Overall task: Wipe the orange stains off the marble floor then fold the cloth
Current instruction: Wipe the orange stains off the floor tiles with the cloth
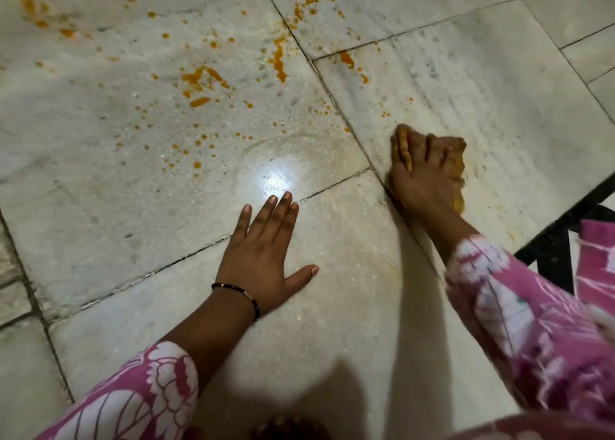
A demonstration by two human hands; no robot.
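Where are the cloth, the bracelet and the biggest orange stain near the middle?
cloth point(457, 150), head view, upper right edge beside the right hand's fingers.
bracelet point(244, 293), head view, beads on the left wrist.
stain point(203, 78), head view, middle of the smear.

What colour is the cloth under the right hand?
Yellowish orange, stained; the cloth shows best in the head view.

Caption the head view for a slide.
Right hand presses a cloth on marble floor; left hand rests flat; orange stains remain.
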